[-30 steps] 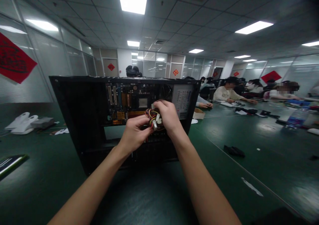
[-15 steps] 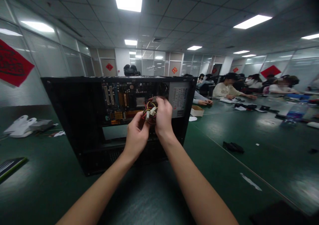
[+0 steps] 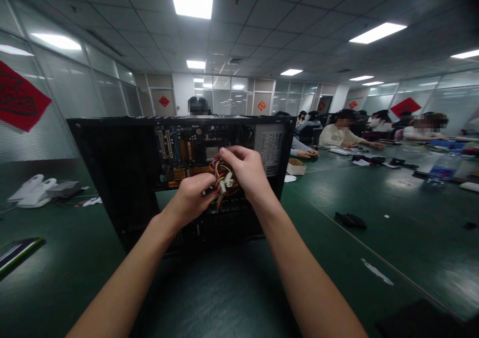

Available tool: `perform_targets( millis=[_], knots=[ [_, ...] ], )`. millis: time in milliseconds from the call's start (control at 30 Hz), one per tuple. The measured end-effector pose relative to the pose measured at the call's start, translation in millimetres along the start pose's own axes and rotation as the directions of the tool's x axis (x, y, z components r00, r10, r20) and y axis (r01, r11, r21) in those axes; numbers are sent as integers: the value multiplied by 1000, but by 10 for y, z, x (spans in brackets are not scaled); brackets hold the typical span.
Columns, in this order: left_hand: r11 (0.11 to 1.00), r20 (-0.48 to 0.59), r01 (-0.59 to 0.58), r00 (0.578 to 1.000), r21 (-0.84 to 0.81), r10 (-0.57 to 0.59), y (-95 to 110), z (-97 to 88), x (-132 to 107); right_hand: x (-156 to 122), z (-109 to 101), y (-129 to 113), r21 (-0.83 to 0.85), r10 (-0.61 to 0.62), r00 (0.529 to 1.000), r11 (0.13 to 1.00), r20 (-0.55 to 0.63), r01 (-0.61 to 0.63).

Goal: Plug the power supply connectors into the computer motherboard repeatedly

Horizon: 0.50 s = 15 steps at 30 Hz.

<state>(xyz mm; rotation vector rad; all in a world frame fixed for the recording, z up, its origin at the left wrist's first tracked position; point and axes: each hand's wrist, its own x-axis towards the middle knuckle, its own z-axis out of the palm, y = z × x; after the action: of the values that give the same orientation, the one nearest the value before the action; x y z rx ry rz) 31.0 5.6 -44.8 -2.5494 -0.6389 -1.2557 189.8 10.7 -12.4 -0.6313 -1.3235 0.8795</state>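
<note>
In the head view a black computer case [image 3: 112, 178] stands on the table with its open side facing me. Inside it are a motherboard [image 3: 200, 146] at the upper middle and a labelled power supply [image 3: 270, 146] at the upper right. A bundle of red, yellow and black power cables [image 3: 220, 170] with white connectors [image 3: 225, 183] is bunched in front of the board. My left hand [image 3: 192, 193] is closed on the bundle's left side. Fingers of my right hand [image 3: 243, 168] are closed over its top and right. Exactly which wires each hand pinches is partly hidden.
The green table [image 3: 322, 268] extends around the case. To the right lie a small open box [image 3: 296, 167], a black cloth-like item [image 3: 351, 220] and a plastic bottle [image 3: 443, 168]. White and grey items [image 3: 37, 190] lie at left. Several people sit at the far right.
My left hand has shifted left and turned, palm down. The cable bundle hangs a little lower, with its connectors more exposed. My right hand has rolled over the bundle's top.
</note>
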Motion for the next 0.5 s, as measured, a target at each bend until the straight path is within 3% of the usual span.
perform_targets(
  millis=[200,400,500],
  knots=[
    [963,70,-197,980,184,187,-52,-111,26,-39,-74,-129,-144,-146,989,979,9,145],
    [940,233,-224,958,256,165,132,-290,89,-121,-58,-283,-152,-176,984,973,1,174],
    [947,224,-197,964,254,140,172,-259,102,-131,-101,-337,-159,-180,984,971,-9,176]
  ],
)
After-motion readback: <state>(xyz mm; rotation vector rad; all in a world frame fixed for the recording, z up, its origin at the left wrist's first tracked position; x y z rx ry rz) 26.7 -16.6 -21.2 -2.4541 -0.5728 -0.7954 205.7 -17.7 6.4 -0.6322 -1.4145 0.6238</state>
